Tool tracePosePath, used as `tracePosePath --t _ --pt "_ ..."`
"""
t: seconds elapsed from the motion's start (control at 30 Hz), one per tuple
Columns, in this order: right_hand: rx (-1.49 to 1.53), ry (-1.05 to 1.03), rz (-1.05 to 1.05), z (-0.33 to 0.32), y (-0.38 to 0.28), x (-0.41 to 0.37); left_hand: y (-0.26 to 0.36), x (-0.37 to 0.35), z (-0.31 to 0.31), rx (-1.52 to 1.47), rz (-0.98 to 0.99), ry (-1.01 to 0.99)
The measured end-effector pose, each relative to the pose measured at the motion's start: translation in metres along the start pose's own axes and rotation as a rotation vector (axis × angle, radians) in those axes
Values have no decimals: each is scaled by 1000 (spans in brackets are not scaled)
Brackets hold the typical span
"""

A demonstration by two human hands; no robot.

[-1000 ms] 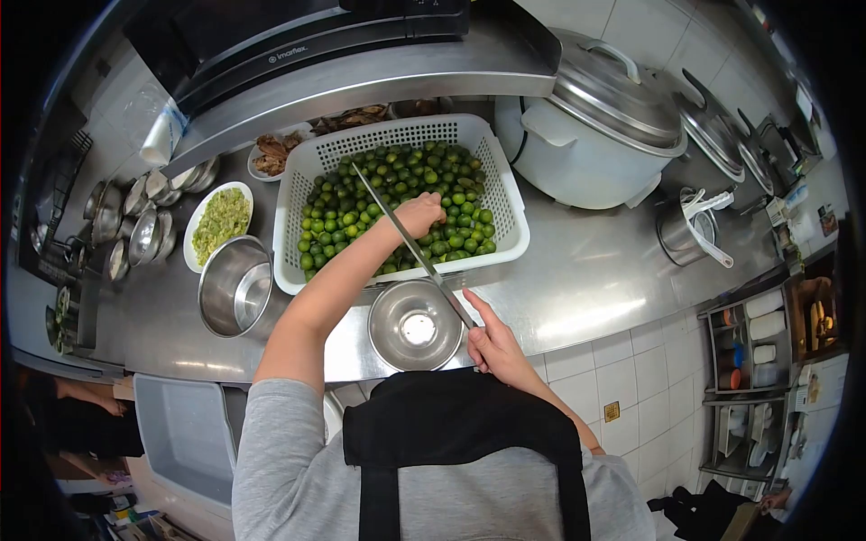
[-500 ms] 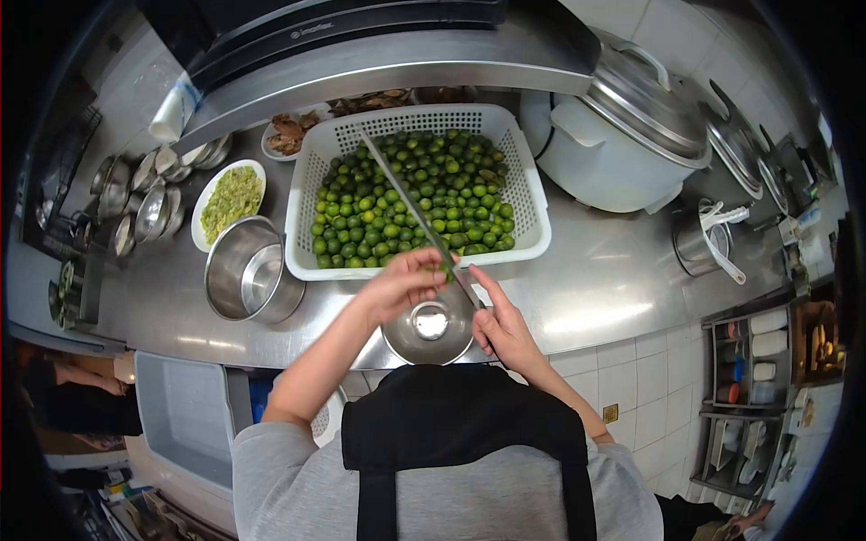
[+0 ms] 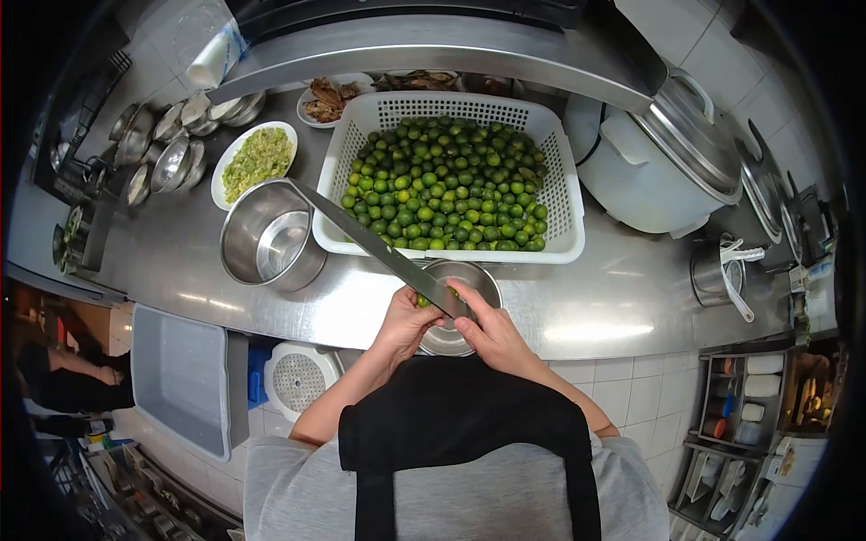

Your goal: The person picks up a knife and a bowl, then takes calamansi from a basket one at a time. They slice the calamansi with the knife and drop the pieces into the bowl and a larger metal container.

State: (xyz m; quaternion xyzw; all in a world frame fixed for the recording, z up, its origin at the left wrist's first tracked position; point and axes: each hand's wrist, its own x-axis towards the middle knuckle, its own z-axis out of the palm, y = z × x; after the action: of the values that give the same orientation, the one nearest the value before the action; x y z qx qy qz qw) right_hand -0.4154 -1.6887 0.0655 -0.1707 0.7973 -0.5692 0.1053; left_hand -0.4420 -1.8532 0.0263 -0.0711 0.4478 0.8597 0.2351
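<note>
My left hand (image 3: 406,320) pinches a small green lime (image 3: 422,300) against the blade. My right hand (image 3: 494,335) grips a long knife (image 3: 372,243) near its handle, forefinger along the blade; the handle itself is mostly hidden. The blade slants up and left, its tip near the rim of a deep steel pot (image 3: 302,263). Both hands are over a small steel bowl (image 3: 487,281), which they partly cover. Just beyond stands a white perforated basket (image 3: 564,212) heaped with small green limes (image 3: 442,185).
Left of the basket are a plate of chopped green food (image 3: 259,162) and several small metal bowls (image 3: 170,167). A large lidded pot (image 3: 654,180) and a small pot with utensils (image 3: 713,275) stand right. A shelf edge (image 3: 433,59) overhangs the back. A grey tub (image 3: 180,379) lies lower left.
The knife has swung left and down, from over the limes to over the steel pot's rim. Both hands have drawn closer together and nearer my body. My view has shifted slightly.
</note>
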Motion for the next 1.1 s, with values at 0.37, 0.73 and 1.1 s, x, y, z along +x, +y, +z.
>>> tracePosePath --t 0.37,0.73,1.1 --pt "590 -41 216 -4 20 3 -2 7 -6 -74 -12 -62" --pt "235 -117 182 -2 1 -1 -7 6 -15 -159 -8 -69" --pt "-92 9 111 -3 8 -20 4 -1 -10 -163 5 -19"
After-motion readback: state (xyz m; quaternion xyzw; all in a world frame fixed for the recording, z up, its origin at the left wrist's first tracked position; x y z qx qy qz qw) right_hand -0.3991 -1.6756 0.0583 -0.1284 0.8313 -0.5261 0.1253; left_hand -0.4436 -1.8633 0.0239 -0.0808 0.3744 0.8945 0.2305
